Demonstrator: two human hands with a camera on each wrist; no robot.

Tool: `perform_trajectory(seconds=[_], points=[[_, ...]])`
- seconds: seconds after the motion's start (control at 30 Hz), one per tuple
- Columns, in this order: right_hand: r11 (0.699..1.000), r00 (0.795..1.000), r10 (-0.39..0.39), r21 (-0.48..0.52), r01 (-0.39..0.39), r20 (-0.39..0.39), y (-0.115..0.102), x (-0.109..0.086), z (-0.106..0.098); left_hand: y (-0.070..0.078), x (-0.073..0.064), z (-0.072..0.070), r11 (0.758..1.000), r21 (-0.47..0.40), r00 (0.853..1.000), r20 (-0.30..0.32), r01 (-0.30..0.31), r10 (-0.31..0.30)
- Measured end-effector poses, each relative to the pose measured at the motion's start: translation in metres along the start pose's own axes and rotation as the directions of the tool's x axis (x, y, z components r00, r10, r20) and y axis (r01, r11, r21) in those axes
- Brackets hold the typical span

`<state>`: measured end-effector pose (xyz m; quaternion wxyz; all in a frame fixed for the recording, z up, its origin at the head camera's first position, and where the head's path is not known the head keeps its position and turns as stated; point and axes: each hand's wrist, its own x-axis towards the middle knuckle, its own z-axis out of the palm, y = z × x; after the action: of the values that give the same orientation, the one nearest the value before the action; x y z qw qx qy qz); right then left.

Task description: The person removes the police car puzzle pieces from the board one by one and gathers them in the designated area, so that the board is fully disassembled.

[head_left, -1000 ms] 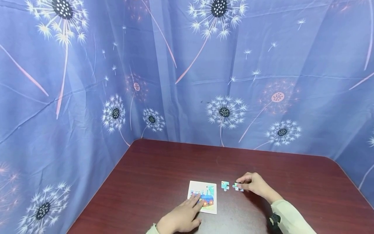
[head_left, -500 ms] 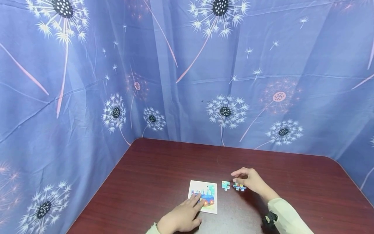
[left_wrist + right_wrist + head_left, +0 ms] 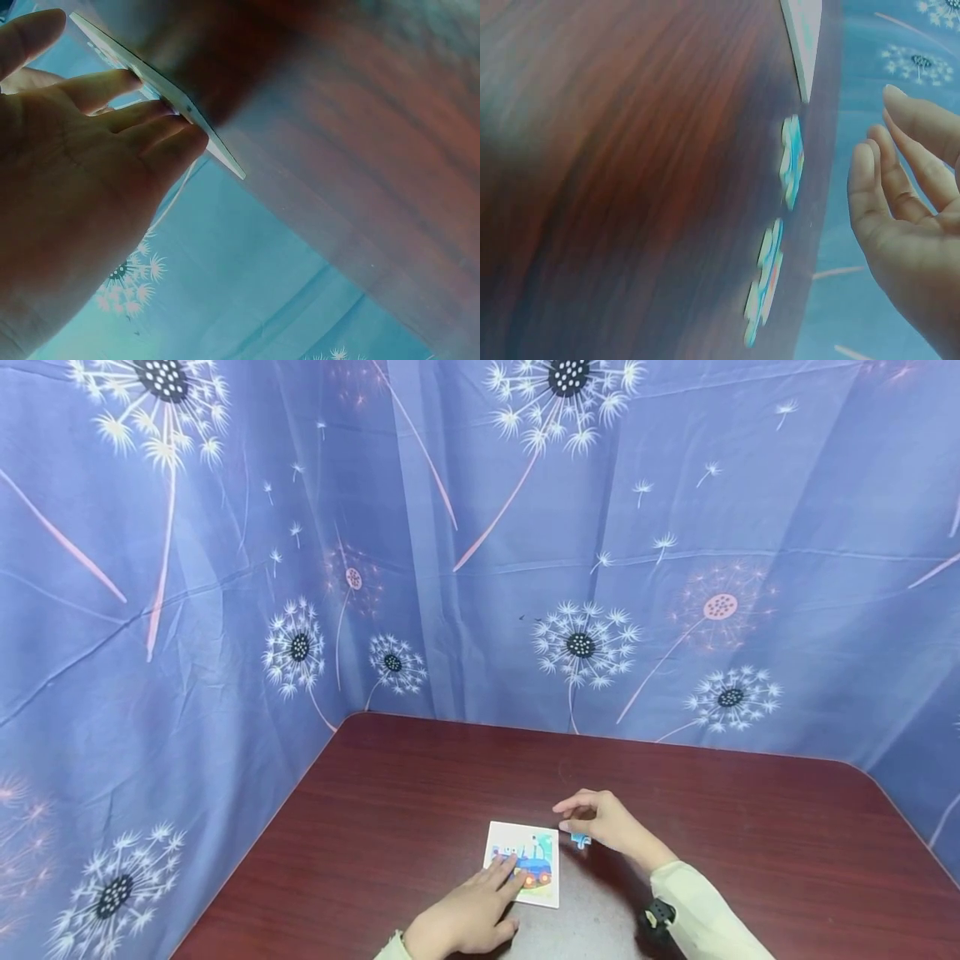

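Apparently, second puzzle piece (image 3: 766, 281): right-wrist only

Right hand (image 3: 919, 244) above puzzle pieces (image 3: 793, 165) on table (image 3: 615, 165)

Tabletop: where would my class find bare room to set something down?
Bare tabletop lies between the curtain and puzzle board, left of the left hand, and right of the right sleeve. It is crowded at the board: the left hand rests on it, the right hand hangs near puzzle pieces beside it.
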<state>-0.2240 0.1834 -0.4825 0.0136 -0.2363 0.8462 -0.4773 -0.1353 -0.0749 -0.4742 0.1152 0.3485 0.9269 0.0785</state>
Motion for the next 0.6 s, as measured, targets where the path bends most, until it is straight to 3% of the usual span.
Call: perform_trajectory(seconds=[0.23, 0.6], points=[[0.998, 0.996, -0.021, 0.053, 0.017, 0.084, -0.005, 0.006, 0.015, 0.001, 0.001, -0.001, 1.000, -0.008, 1.000, 0.021, 0.018, -0.018], [1.000, 0.988, -0.029, 0.014, 0.027, 0.152, -0.003, 0.009, 0.027, 0.001, 0.001, -0.002, 1.000, -0.007, 0.999, 0.040, 0.020, -0.019]])
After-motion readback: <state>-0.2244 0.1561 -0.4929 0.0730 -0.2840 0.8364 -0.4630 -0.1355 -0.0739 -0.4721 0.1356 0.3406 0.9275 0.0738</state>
